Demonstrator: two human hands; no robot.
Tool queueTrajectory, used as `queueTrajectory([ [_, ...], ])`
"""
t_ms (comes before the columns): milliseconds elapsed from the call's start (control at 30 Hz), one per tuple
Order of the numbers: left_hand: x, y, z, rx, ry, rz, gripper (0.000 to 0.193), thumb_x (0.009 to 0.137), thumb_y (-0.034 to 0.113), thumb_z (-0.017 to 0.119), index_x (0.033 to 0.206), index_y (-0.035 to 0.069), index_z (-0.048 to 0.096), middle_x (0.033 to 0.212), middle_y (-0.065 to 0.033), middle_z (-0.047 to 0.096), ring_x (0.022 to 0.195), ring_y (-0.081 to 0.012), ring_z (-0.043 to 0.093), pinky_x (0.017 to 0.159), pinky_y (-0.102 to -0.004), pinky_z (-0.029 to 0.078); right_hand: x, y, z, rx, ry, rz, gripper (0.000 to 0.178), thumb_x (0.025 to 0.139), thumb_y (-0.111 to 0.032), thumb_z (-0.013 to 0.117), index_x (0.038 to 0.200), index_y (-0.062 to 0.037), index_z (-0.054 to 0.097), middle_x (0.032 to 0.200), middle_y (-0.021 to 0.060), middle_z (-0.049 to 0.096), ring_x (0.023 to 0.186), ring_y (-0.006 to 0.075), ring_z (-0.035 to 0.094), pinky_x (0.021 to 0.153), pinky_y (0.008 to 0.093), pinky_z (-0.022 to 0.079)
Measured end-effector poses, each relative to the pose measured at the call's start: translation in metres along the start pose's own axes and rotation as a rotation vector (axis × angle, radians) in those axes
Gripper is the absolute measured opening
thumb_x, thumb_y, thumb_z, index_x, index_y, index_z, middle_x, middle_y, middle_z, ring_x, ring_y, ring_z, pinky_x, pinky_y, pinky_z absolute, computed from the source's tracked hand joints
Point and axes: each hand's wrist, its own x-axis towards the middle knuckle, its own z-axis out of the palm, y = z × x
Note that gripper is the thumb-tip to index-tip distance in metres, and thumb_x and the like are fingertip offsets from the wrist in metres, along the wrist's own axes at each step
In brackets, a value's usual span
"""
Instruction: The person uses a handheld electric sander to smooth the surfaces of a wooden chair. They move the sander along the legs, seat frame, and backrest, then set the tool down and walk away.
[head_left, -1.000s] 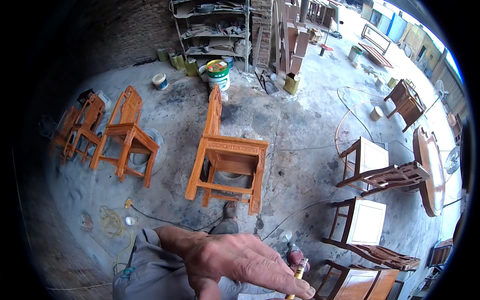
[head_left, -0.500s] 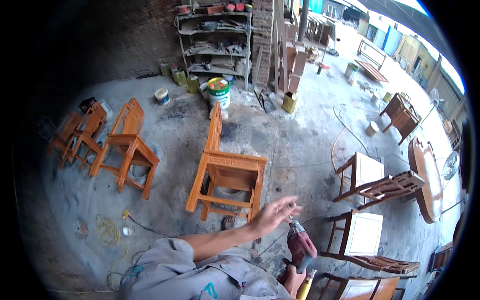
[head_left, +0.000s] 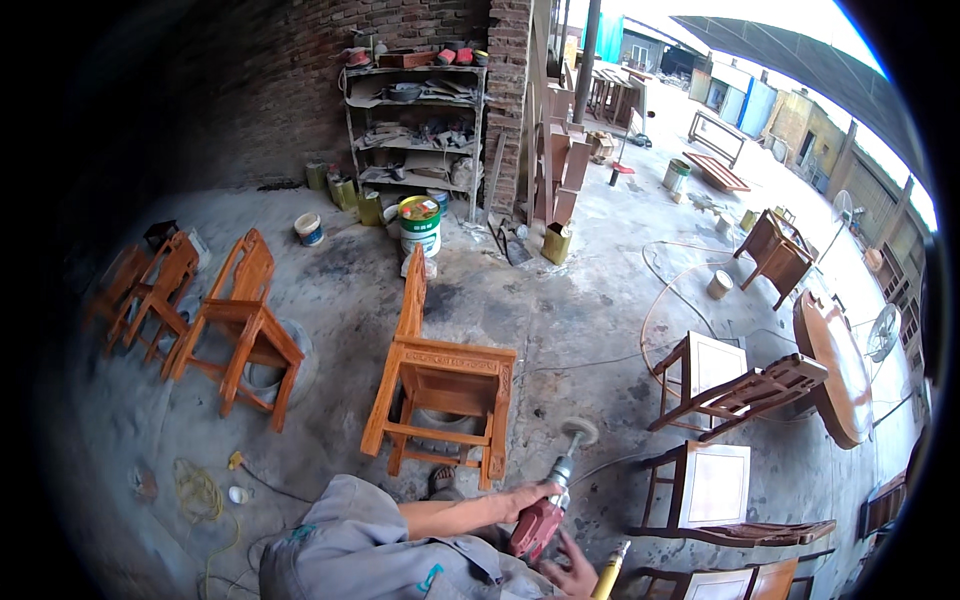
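Observation:
A dark red power drill (head_left: 540, 525) is held low in front of me, pointing up and away to the right. A pale round disc (head_left: 580, 432) sits on the end of its shaft, past the silver chuck; its edge is blurred. My left hand (head_left: 530, 498) is wrapped around the front of the drill's body, behind the chuck. Beside the rear of the drill, my right hand (head_left: 572, 572) has its fingers spread apart. A yellow cylindrical tool with a metal tip (head_left: 608, 574) is right next to that hand. Ahead of me, a carved orange-brown wooden chair (head_left: 455, 355) is tipped over.
More tipped wooden chairs (head_left: 240, 320) line the left. Pale-seated chairs (head_left: 715, 485) and an oval wooden panel (head_left: 832, 375) stand to the right. Hoses and a yellow cord (head_left: 200, 490) cross the floor. Paint buckets (head_left: 420, 228) stand before a cluttered shelf rack (head_left: 415, 120).
My left hand has moved from the drill's tip down onto its body. My right hand has loosened from the handle. The disc now shows on the drill's end. The view has shifted slightly.

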Motion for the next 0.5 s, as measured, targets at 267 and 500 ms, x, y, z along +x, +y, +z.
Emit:
queueTrajectory([
  [267, -0.022, 0.000, 0.057, 0.740, -0.071, 0.256, 0.067, 0.074, 0.039, 0.073, 0.125, 0.002, 0.053, 0.097, -0.0107, 0.064, 0.085, -0.0175, 0.062, 0.072, -0.0317, 0.051, 0.059, -0.087, -0.054, -0.232, 0.468, 0.138, 0.047, 0.098, -0.040, 0.053, 0.092, 0.0065, 0.056, 0.076, 0.0241, 0.064, 0.073, 0.0334, 0.064, 0.067, 0.0434, 0.048],
  [500, -0.053, 0.023, 0.088, 1.021, -0.079, 0.352, 0.061, 0.072, 0.037, 0.072, 0.117, 0.001, 0.056, 0.097, -0.0140, 0.066, 0.087, -0.0247, 0.064, 0.078, -0.0357, 0.049, 0.050, -0.101, -0.067, -0.246, 0.379, 0.117, 0.046, 0.097, -0.038, 0.056, 0.098, 0.0069, 0.061, 0.078, 0.0225, 0.066, 0.070, 0.0340, 0.066, 0.064, 0.0411, 0.049],
])
